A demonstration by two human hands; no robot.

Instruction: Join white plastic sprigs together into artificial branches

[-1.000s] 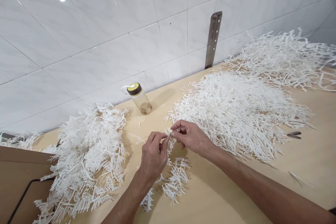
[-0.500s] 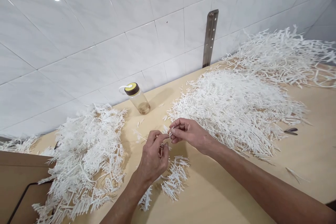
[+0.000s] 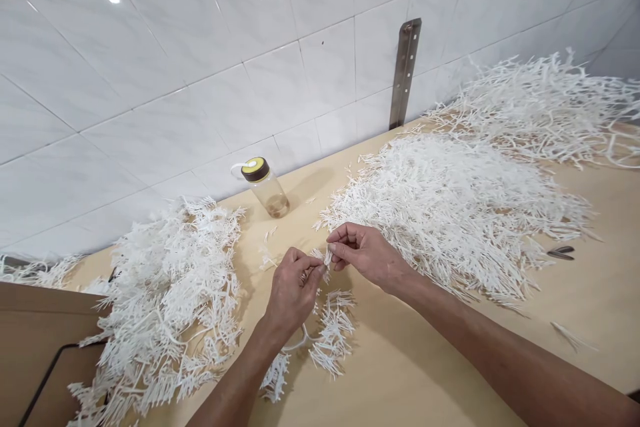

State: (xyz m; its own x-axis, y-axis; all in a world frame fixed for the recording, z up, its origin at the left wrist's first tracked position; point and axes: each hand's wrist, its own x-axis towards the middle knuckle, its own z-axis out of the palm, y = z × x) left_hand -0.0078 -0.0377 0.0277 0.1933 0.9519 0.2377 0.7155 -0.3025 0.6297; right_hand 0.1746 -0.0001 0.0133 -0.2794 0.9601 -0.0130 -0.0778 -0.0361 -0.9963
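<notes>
The white fringed strand (image 3: 327, 267) is at the fingertips, between the two hands: the left hand (image 3: 295, 290) pinches it between thumb and forefinger, and the right hand (image 3: 365, 253) has thumb and forefinger pressed together at the tuft's upper end, the exact fibres too small to tell. Two fringed lengths joined by a smooth stem lie just below the left hand, on its near side; whether they join the pinched tuft is hidden. Nearer the body, between the forearms, the tabletop (image 3: 400, 373) gives open room. Beyond the right hand's knuckles, the edge of the trimmed-looking white pile (image 3: 450, 213) comes close, limiting space there; a looser pile (image 3: 545, 110) sits farther off. Left of the left hand, a strip of wood separates it from another pile (image 3: 170, 300), with a cardboard box (image 3: 45, 327) past that. Ahead of both hands stands a bottle (image 3: 267, 190), just before the table's back edge and the tiled wall (image 3: 250, 107).
</notes>
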